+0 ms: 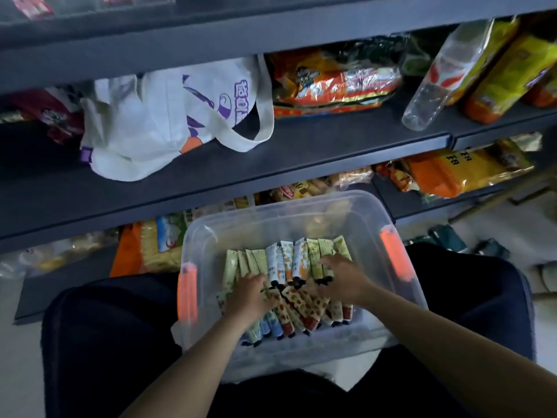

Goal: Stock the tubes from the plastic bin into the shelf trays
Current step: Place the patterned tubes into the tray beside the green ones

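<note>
Both your hands are down in the clear plastic bin, right on the tubes.

The bin sits across your lap, its far rim just under the dark shelf edge, orange latches on either side, bare bin floor showing nearest you. The tubes lie in two rows, green and white ones behind, patterned ones in front. Your left hand rests on the left tubes, fingers curled over them; I cannot tell whether it grips one. Your right hand lies spread, fingertips touching the green tubes at the right end. A white tote bag sits on the shelf above.
</note>
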### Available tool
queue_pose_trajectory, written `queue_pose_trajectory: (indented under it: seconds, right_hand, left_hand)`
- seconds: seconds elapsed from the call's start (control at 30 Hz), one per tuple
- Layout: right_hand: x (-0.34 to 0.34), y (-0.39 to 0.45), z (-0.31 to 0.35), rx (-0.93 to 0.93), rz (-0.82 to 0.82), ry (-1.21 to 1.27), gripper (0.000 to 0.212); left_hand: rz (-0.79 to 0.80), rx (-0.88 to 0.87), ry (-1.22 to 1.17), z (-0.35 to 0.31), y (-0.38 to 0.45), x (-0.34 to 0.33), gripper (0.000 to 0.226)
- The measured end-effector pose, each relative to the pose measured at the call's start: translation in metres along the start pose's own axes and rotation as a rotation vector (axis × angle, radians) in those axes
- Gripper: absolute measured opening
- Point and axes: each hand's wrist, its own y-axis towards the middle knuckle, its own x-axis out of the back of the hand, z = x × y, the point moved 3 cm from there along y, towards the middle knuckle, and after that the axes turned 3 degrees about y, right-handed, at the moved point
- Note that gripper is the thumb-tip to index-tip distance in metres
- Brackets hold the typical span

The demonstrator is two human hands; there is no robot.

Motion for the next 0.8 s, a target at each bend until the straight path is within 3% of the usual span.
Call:
queue_pose_trajectory:
  seconds: [0.17,0.4,0.47,0.63,0.8]
  right_hand:
    - [-0.025,0.009,-0.018,-0.092,0.062,0.032,0.061]
    - [-0.04,0.023,-0.025,-0.101,0.13,-0.093,0.019]
    - [-0.04,0.026,-0.025,-0.085,0.137,-0.135,0.019]
    - [-0.047,0.026,-0.023,-0.057,0.151,-0.15,0.04]
    - [-0.055,0.026,-0.023,-0.075,0.153,-0.11,0.044]
  left_hand:
    - [0.01,0.033,-0.082,0.004,0.0,-0.03,0.052]
    - [-0.018,0.028,0.027,0.01,0.009,-0.041,0.049]
    - [-0.031,0.03,0.051,0.011,0.012,-0.043,0.047]
    - [-0.121,0.029,0.067,0.015,0.014,-0.046,0.036]
    - [-0.149,0.036,0.078,0.013,0.015,-0.046,0.036]
